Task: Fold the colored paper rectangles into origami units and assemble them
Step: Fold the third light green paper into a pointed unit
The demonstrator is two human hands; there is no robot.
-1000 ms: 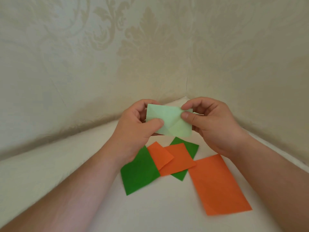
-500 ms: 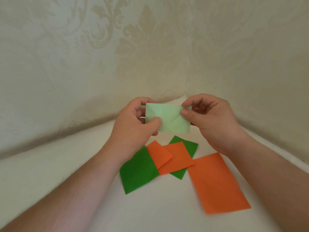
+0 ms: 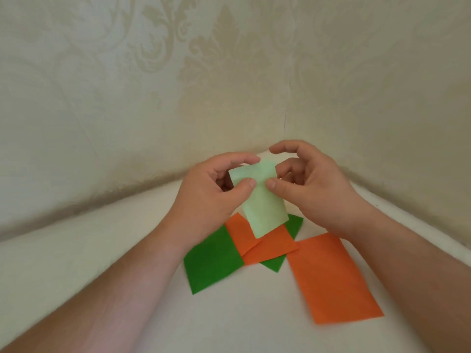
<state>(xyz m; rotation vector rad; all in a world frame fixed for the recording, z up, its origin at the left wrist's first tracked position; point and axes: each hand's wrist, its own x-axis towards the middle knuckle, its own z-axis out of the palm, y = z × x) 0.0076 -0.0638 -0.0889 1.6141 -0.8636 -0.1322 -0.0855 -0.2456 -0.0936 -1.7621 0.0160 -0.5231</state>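
A pale green paper (image 3: 262, 202) hangs in the air between both hands, its long side now running downward. My left hand (image 3: 211, 192) pinches its upper left part with thumb and fingers. My right hand (image 3: 308, 184) presses its thumb on the upper right part, with the index finger arched above. Below on the white surface lie a dark green paper (image 3: 211, 261), a folded orange paper (image 3: 265, 247) overlapping it, a second dark green piece (image 3: 293, 225) mostly covered, and a large flat orange rectangle (image 3: 331, 276) to the right.
The white surface (image 3: 102, 250) sits in a corner formed by two patterned beige walls (image 3: 178, 85). Both forearms reach in from the bottom edge.
The pale green paper has turned from lying sideways to hanging downward. Both hands have shifted their grip to its upper end and the right index finger has lifted.
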